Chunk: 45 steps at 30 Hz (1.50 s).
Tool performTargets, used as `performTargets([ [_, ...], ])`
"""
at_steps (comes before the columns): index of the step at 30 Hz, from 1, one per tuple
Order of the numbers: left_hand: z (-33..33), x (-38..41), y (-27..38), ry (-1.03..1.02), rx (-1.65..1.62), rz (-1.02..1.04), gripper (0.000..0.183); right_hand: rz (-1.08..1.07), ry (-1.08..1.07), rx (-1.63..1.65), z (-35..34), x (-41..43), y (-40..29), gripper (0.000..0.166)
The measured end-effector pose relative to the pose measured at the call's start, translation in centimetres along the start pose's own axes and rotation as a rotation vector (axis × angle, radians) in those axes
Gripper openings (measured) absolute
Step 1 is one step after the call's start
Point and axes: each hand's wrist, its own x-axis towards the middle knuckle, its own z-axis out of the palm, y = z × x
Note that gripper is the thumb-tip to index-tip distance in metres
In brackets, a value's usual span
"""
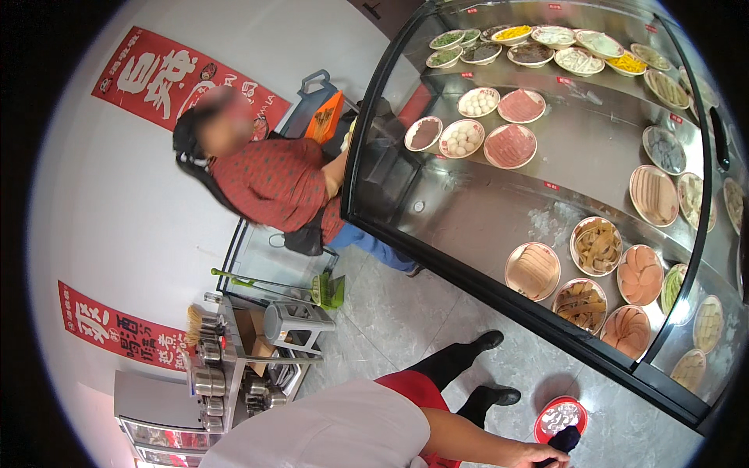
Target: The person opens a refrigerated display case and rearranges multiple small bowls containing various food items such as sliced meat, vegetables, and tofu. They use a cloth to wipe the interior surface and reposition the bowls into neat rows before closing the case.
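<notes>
My right hand reaches down at the lower right and grips a dark, soft-looking bundle, possibly cloth. Its lower part is cut off by the picture's edge. Beyond the bundle, a red basin stands on the floor, with something clear and shiny inside. The bundle overlaps the basin's rim in the picture; whether they touch cannot be told. My left hand is out of view. Ahead stands a curved glass display case with a black frame. Plates of sliced ham and brown strips sit inside it.
A person in a red patterned top stands beside the case's far end. Near the wall are a grey plastic stool, a green broom and dustpan, and a rack with metal pots. Meatballs occupy a middle shelf.
</notes>
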Motion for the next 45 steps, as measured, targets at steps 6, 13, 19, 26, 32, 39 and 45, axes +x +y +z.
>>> performTargets([
  [6,2.3,0.4,-2.2,-0.126,0.154,0.054,0.008,0.092,-0.056,0.585,-0.7,1.2,2.9,0.048],
  [13,7.4,-3.5,-2.5,-0.137,-0.17,-0.415,0.021,0.03,-0.462,1.571,-1.2,4.4,2.9,0.075],
  [19,7.8,-4.6,-3.1,-0.089,-0.016,-0.468,0.024,-0.586,-0.65,1.971,-2.0,3.2,1.7,0.065],
  [26,5.3,-0.2,-1.1,0.167,0.579,-0.571,0.016,0.155,-0.261,1.036,-4.4,5.5,2.9,0.03],
  [32,0.4,4.9,-0.7,0.365,1.165,-0.46,0.021,0.297,-0.152,0.746,-1.9,9.9,8.2,0.028],
  [39,-4.3,8.9,-0.8,0.493,1.873,-0.172,0.026,0.381,0.048,0.405,0.7,13.7,14.1,0.035],
  [45,-7.0,9.8,0.1,0.385,2.143,-0.017,0.025,0.456,0.3,0.284,3.6,15.2,19.1,0.041],
])
